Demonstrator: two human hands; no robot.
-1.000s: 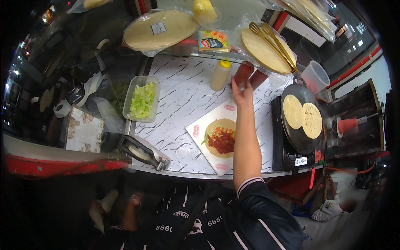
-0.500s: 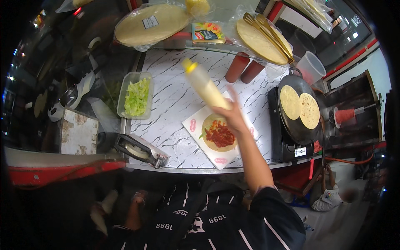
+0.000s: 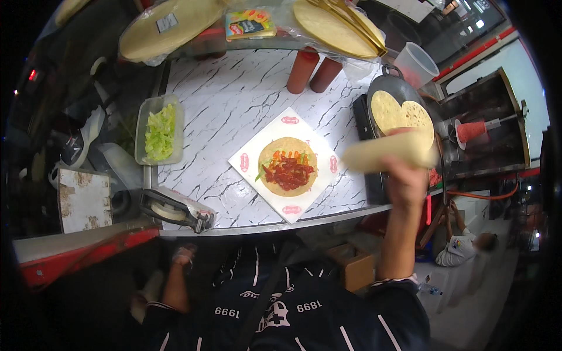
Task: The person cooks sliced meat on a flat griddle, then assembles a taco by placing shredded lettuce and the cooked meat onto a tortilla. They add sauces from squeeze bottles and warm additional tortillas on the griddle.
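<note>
My right hand (image 3: pixel 405 178) is wrapped round a squeeze bottle (image 3: pixel 380 153) of pale cream sauce. The bottle is tilted nearly level, blurred by motion, in front of the griddle's near part. To its left, a round tortilla (image 3: pixel 306 153) lies flat on a square white paper sheet (image 3: pixel 246 153). Dark red chopped filling (image 3: pixel 287 174) covers the tortilla's middle, with orange bits and some green at its edge. My left hand (image 3: pixel 184 256) hangs low at my left side, below the counter's front edge and away from the food; its fingers are too dim to make out.
Shredded lettuce fills a clear tub (image 3: pixel 178 137) at the counter's left, behind a tape dispenser (image 3: pixel 175 210). Two red sauce bottles (image 3: pixel 302 71) stand at the back. More tortillas (image 3: pixel 387 110) lie on the black griddle (image 3: pixel 391 86). Tongs (image 3: pixel 357 26) rest on bagged flatbreads. Another person (image 3: pixel 459 248) is at lower right.
My right hand has swung the squeeze bottle from above the tortilla rightward to the griddle. The bottle has turned toward level. The filled tortilla now shows fully, and the view has shifted.
</note>
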